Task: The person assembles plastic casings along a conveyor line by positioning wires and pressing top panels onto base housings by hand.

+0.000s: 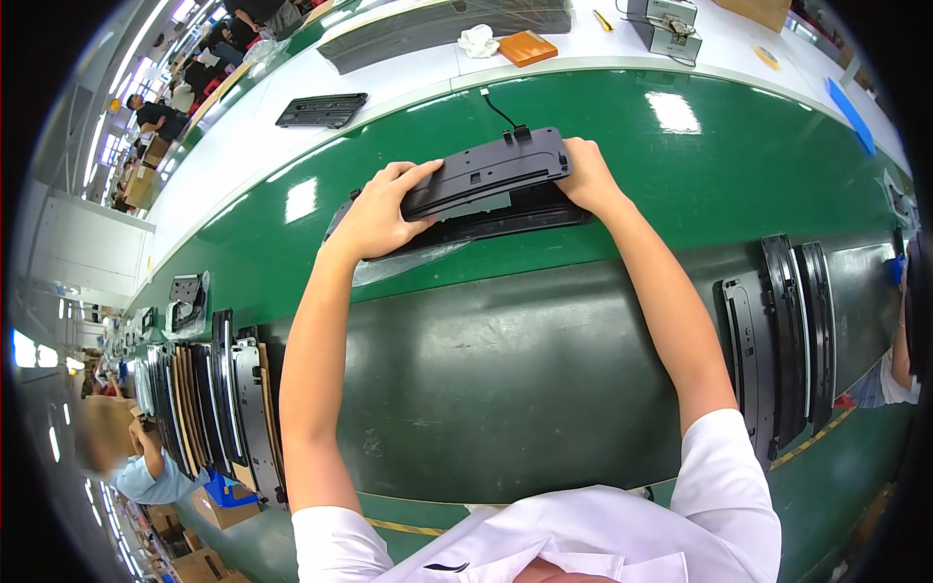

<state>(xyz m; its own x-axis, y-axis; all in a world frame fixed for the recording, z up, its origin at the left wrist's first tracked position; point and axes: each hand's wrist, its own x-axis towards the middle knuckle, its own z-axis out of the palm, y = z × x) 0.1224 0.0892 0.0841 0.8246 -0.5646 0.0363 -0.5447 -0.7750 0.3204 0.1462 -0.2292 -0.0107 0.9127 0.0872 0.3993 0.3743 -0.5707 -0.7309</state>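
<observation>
A long black plastic panel with small holes and a short cable at its top edge is held between my two hands. My left hand is closed on its left end, thumb below and fingers over the top. At the other end, my right hand grips the edge. Beneath the panel, a second black part lies on the green mat, partly hidden, with clear plastic film under its left side. The cable sticks up away from me, ending in a small white connector.
Stacked black panels stand on the left and right of the dark belt. Across the bench lie another black panel, an orange block, white tissue and a metal box. Other people sit at both sides.
</observation>
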